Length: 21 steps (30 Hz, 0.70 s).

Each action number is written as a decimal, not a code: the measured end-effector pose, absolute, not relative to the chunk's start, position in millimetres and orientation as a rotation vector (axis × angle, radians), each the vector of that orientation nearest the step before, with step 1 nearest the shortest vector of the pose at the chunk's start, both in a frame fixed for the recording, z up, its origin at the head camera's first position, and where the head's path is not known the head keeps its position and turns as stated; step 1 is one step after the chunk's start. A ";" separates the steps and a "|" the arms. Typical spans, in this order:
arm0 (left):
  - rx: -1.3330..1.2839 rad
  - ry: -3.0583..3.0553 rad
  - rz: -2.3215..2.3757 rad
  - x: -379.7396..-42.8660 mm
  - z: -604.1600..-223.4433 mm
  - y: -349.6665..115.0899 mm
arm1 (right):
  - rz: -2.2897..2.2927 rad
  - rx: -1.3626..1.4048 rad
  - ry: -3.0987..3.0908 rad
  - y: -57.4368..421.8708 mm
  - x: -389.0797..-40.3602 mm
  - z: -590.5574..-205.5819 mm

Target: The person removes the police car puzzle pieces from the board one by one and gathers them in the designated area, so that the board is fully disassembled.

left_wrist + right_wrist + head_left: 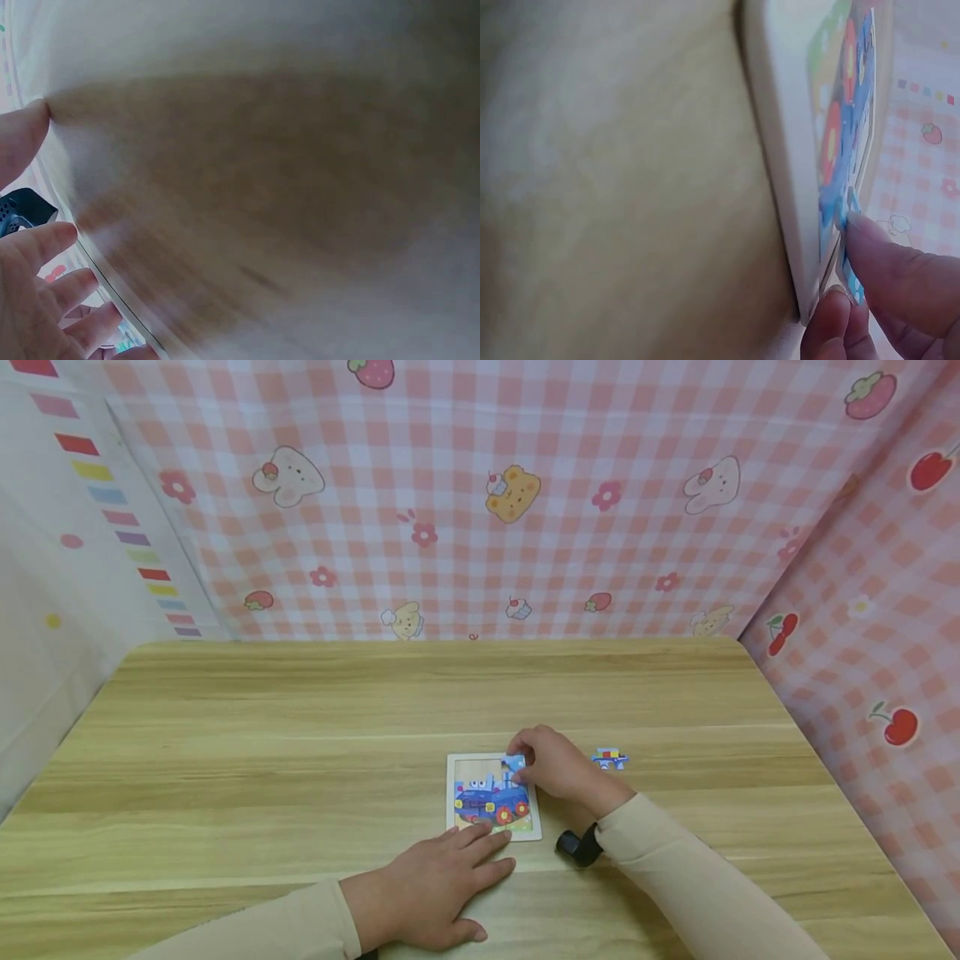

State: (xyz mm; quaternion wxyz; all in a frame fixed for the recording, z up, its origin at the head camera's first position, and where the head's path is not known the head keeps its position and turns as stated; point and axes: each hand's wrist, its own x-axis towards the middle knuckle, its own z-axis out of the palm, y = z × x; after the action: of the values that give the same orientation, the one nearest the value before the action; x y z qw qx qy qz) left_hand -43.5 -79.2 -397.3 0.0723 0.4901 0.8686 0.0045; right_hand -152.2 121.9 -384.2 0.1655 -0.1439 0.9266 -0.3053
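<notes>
Jigsaw (491, 802) on desk (300, 718), 1 frame (451, 797)
L hand (435, 889) spread at near edge, gripping nil; R hand (558, 768) pinching 1 blue pc (850, 276); loose pc(s) (610, 758) to R, no. unclear.

A white-framed jigsaw tray (477, 769) lies part-filled, showing a blue vehicle; a light-blue piece (515, 763) tilts at its upper-right corner; a multicoloured piece (610, 758) lies farther right.

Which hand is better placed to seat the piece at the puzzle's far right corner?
Likely the right hand: it pinches that blue piece at the far right corner of the frame, and the loose piece lies on its side. The left hand rests empty at the near edge.
</notes>
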 end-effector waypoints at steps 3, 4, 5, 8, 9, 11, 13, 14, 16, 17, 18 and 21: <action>1.476 2.608 0.016 -43.7 -397.1 -79.3 | -0.897 -0.395 2.631 122.1 -151.9 -383.8; 1.477 2.607 0.017 -43.7 -397.1 -79.4 | -0.907 -0.391 2.630 122.2 -151.7 -383.5; 1.479 2.606 0.017 -43.8 -397.1 -79.4 | -0.923 -0.388 2.626 122.4 -151.3 -383.0; 1.481 2.604 0.014 -44.1 -397.1 -79.4 | -0.968 -0.395 2.616 124.0 -150.5 -382.8; 1.480 2.602 0.013 -44.3 -397.1 -79.3 | -0.983 -0.404 2.612 124.7 -150.4 -383.0; 1.477 2.596 0.016 -44.5 -397.0 -79.4 | -1.011 -0.415 2.599 125.7 -150.5 -383.2; 1.472 2.589 0.023 -44.8 -396.8 -79.4 | -1.027 -0.426 2.589 127.0 -150.9 -383.3; 1.470 2.585 0.027 -44.8 -396.7 -79.5 | -1.036 -0.424 2.586 127.4 -151.2 -383.7; 1.467 2.584 0.028 -44.6 -396.6 -79.6 | -1.059 -0.419 2.578 128.5 -151.4 -383.3; 1.465 2.581 0.027 -44.6 -396.4 -79.5 | -1.068 -0.421 2.575 129.2 -151.5 -383.0; 1.460 2.579 0.027 -44.5 -396.2 -79.4 | -1.078 -0.417 2.574 129.8 -151.5 -382.4; 1.445 2.571 0.022 -44.3 -395.4 -79.0 | -1.107 -0.414 2.568 132.3 -151.2 -379.5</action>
State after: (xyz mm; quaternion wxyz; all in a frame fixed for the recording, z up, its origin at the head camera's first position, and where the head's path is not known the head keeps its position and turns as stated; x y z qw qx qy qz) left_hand -44.3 -79.0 -395.4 0.0960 0.4878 0.8676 0.0076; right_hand -151.2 132.3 -379.5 0.1565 -0.1445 0.8972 -0.3868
